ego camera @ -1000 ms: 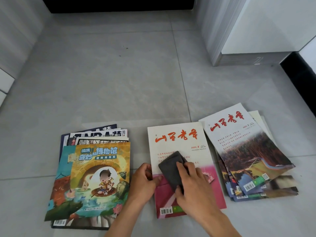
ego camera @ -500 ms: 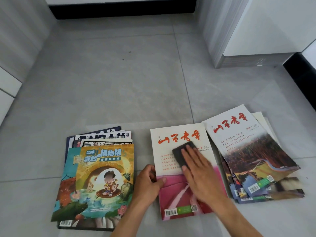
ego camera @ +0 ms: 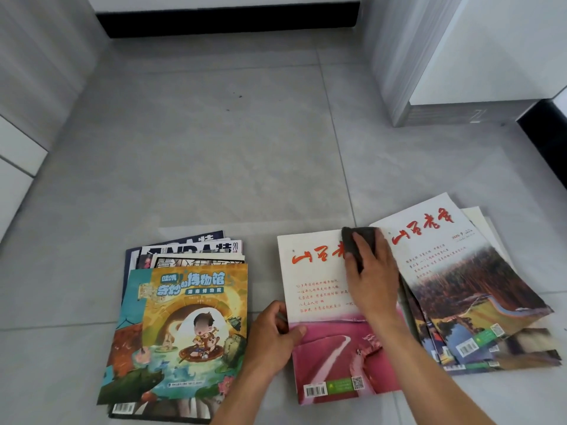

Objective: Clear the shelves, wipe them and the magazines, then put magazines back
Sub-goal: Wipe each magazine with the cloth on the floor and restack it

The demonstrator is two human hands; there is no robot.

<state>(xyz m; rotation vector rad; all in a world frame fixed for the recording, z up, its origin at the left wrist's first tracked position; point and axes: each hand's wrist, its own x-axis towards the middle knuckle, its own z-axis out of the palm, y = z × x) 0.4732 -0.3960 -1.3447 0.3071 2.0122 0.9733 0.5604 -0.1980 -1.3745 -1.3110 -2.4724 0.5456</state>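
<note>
A magazine with a white and pink cover point(ego camera: 319, 289) lies flat on the grey floor in front of me. My right hand point(ego camera: 372, 277) presses a dark grey cloth point(ego camera: 357, 243) with straight fingers onto the cover's top right corner. My left hand point(ego camera: 273, 335) pinches the magazine's left edge, thumb on the pink part. To the left is a stack of magazines topped by a cartoon cover point(ego camera: 184, 332). To the right is a fanned stack of magazines point(ego camera: 466, 289) with a landscape cover on top.
The grey tiled floor point(ego camera: 214, 154) stretches beyond the magazines. A white cabinet with a grey base point(ego camera: 454, 115) stands at the back right. A pale wall panel point(ego camera: 33, 96) runs along the left, and a black baseboard point(ego camera: 230, 21) lines the far wall.
My right hand has slid the cloth up the cover, from its lower middle to the top right corner. My left hand keeps its hold on the left edge.
</note>
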